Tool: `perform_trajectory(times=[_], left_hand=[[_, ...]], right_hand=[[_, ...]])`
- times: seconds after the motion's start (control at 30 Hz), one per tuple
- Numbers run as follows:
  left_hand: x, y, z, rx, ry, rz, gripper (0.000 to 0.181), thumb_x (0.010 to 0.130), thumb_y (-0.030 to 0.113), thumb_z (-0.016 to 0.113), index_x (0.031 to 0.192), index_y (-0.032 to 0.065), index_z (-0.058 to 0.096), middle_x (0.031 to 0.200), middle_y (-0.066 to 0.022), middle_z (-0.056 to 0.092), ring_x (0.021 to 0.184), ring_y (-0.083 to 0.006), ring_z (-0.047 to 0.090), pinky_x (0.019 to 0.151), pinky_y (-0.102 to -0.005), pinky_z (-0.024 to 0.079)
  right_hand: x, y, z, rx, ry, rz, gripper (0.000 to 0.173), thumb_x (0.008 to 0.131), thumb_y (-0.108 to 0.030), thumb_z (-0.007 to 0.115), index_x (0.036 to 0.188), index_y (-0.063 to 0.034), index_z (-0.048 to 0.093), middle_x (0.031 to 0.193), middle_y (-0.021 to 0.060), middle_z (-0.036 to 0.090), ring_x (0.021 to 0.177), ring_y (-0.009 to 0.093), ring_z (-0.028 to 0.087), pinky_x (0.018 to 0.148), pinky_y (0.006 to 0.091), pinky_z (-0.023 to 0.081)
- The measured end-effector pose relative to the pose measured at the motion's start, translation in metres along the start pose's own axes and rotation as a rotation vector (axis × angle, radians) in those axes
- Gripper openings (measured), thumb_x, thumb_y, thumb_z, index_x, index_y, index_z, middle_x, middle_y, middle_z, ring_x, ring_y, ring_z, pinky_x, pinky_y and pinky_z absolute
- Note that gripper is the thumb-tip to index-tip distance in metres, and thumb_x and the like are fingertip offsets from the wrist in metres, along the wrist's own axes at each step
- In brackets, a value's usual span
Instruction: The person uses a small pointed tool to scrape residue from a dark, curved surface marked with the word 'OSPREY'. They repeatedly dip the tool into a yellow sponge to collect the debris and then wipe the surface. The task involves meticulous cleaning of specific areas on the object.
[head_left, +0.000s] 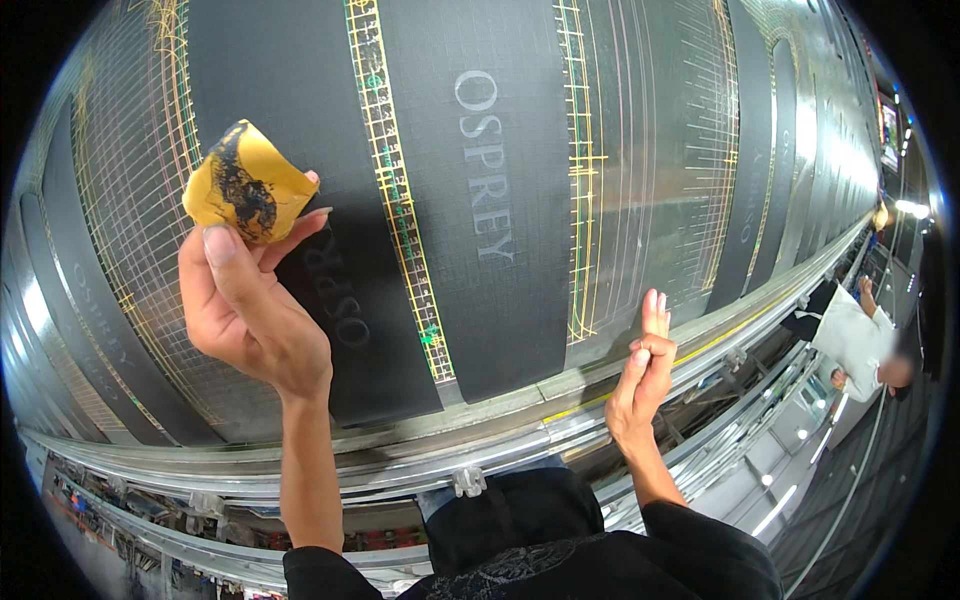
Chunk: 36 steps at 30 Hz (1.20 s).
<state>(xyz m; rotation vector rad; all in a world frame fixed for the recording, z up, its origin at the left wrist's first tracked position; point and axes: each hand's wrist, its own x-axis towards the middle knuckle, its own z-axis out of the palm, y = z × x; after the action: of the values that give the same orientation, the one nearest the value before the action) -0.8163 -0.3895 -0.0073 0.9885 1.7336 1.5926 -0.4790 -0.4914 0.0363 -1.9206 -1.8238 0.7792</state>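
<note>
My left hand (259, 307) is raised over the long printing table, pinching a crumpled piece of yellow tape or film (251, 180) smeared with black ink. Beneath it lies a black fabric panel (262, 82), its printed lettering partly in shadow. To the right, another black fabric panel (420, 97) bears large grey lettering. Between the two panels runs a gridded strip (409, 247) with yellow and green marks. My right hand (649, 367) is at the table's near edge, some fingers extended and others curled near the thumb, with nothing seen in it.
A metal rail (405, 480) with clamp-like fittings (469, 481) follows the table's near edge. More black panels (739, 195) lie farther along on both sides, among yellow and white marking lines. At the far right stands a person in a light shirt (851, 334).
</note>
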Motion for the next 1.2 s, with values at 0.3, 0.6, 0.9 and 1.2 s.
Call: perform_trajectory(times=[0.3,0.6,0.9,1.2], left_hand=[[-0.001,0.004,0.006,0.004,0.039,0.038,0.041,0.113,0.025,0.04,0.127,-0.011,0.054,0.112,-0.0282,0.071,0.105,-0.034,0.076,0.08,-0.0419,0.07],[-0.003,0.002,0.009,0.179,0.05,0.295,0.037,0.112,0.016,0.05,0.104,-0.0173,0.064,0.101,-0.019,0.07,0.085,-0.0224,0.077,0.068,-0.0311,0.069],[-0.003,0.006,0.014,-0.043,0.085,0.188,0.025,0.106,0.008,0.056,0.103,-0.0138,0.068,0.088,-0.0152,0.074,0.072,-0.018,0.073,0.064,-0.0294,0.065],[-0.007,0.02,0.011,0.083,-0.174,0.108,0.018,0.1,0.002,0.066,0.108,-0.013,0.074,0.081,-0.0075,0.075,0.071,-0.0076,0.07,0.067,-0.0215,0.059]], right_hand=[[0.001,0.004,-0.001,0.027,0.023,-0.028,0.015,0.113,-0.013,0.035,0.106,-0.0033,0.044,0.154,0.0327,0.05,0.153,0.043,0.038,0.127,0.0545,0.02],[0.0,0.002,0.004,0.198,0.243,-0.009,0.011,0.111,-0.011,0.048,0.111,-0.0006,0.052,0.146,0.0296,0.056,0.12,0.024,0.058,0.104,0.0382,0.044],[0.115,-0.08,0.043,0.428,0.403,-0.219,0.014,0.103,-0.004,0.066,0.115,0.0004,0.071,0.101,0.0027,0.072,0.075,0.001,0.056,0.065,0.0172,0.042],[0.142,-0.106,0.095,0.765,0.111,-0.262,0.009,0.089,-0.006,0.081,0.098,-0.0044,0.079,0.076,-0.0063,0.056,0.071,0.004,0.045,0.063,0.0207,0.036]])
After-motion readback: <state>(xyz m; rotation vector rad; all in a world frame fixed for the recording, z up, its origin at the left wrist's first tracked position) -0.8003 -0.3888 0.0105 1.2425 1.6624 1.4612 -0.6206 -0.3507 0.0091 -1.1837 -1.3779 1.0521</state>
